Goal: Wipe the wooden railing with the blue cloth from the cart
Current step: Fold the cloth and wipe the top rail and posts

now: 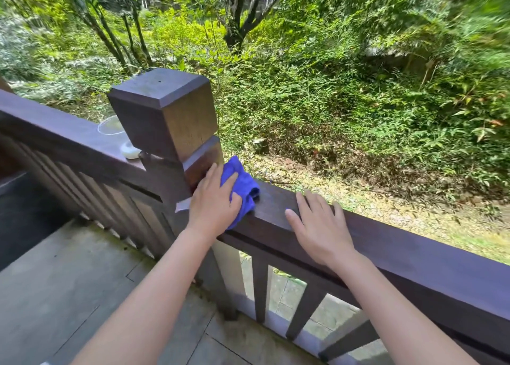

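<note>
A: Status? Wooden railing (386, 243)?

B: Wipe underway at the corner post (171, 116). The long run to the right looks undone; can't judge what's clean.

A: Hands?

B: Left hand (214, 201) presses the blue cloth (244, 188) flat on the top rail against the post, fingers spread, not clenched. Right hand (317, 226) open, empty, palm on rail.

A: Containers?

B: Clear cup (110, 125) on the left rail, contents unclear. Cart not visible.

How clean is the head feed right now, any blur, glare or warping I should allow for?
Head view: foliage at the top right is smeared by motion blur; the left hand, cloth and right hand are sharp. Wide-angle lens bows the railing. Even daylight, soft sheen on the post cap, no harsh glare.
</note>
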Action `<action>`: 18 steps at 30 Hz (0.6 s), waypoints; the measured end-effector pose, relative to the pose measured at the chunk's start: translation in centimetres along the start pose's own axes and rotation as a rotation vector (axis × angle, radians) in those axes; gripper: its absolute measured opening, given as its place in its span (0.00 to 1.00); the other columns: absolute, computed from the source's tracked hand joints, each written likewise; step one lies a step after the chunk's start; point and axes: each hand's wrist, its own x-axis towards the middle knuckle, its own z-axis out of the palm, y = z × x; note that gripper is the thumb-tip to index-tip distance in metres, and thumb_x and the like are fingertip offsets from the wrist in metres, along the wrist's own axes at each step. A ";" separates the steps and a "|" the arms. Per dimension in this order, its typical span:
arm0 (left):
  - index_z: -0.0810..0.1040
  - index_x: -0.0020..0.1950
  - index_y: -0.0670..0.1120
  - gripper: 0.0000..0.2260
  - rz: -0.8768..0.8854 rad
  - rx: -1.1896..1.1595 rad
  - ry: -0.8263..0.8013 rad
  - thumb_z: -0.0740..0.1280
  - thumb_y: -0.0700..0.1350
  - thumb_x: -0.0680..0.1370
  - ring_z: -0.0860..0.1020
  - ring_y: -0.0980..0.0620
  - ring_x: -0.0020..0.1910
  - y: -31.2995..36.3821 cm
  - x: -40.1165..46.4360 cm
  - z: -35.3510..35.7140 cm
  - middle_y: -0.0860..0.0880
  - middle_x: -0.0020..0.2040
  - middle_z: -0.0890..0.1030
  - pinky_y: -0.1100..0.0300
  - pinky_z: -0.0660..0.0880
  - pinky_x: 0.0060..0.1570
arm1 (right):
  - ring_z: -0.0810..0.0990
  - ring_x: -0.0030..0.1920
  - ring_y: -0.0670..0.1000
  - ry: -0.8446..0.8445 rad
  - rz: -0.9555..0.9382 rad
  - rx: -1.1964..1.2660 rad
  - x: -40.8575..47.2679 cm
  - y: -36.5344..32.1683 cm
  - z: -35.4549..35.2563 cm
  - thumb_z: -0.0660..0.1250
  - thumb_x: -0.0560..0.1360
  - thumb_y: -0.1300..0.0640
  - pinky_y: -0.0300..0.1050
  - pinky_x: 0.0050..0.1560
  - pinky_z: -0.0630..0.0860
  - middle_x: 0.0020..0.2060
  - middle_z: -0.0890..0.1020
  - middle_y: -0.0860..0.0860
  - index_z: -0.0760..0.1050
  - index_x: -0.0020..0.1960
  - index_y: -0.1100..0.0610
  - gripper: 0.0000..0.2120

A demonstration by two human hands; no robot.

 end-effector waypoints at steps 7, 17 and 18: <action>0.62 0.73 0.43 0.22 0.104 0.125 -0.065 0.53 0.46 0.78 0.54 0.43 0.75 -1.1 -0.7 -0.4 0.40 0.76 0.57 0.51 0.57 0.71 | 0.45 0.76 0.50 -0.074 -0.016 0.013 -0.5 0.3 -0.5 0.39 0.77 0.40 0.55 0.75 0.41 0.77 0.49 0.50 0.46 0.75 0.53 0.31; 0.46 0.76 0.46 0.32 0.309 0.204 -0.172 0.59 0.45 0.76 0.41 0.47 0.76 -2.6 -1.4 -2.2 0.48 0.76 0.37 0.50 0.47 0.73 | 0.59 0.73 0.53 0.017 -0.322 0.119 3.4 -9.6 -0.5 0.63 0.74 0.49 0.50 0.71 0.59 0.73 0.62 0.55 0.56 0.73 0.58 0.31; 0.46 0.76 0.46 0.32 0.313 0.213 -0.155 0.60 0.45 0.77 0.43 0.48 0.76 -2.7 -1.4 -2.3 0.50 0.76 0.38 0.51 0.48 0.74 | 0.61 0.72 0.54 -0.011 -0.298 0.142 3.9 -10.4 -0.1 0.64 0.74 0.51 0.51 0.69 0.62 0.72 0.65 0.55 0.56 0.72 0.59 0.32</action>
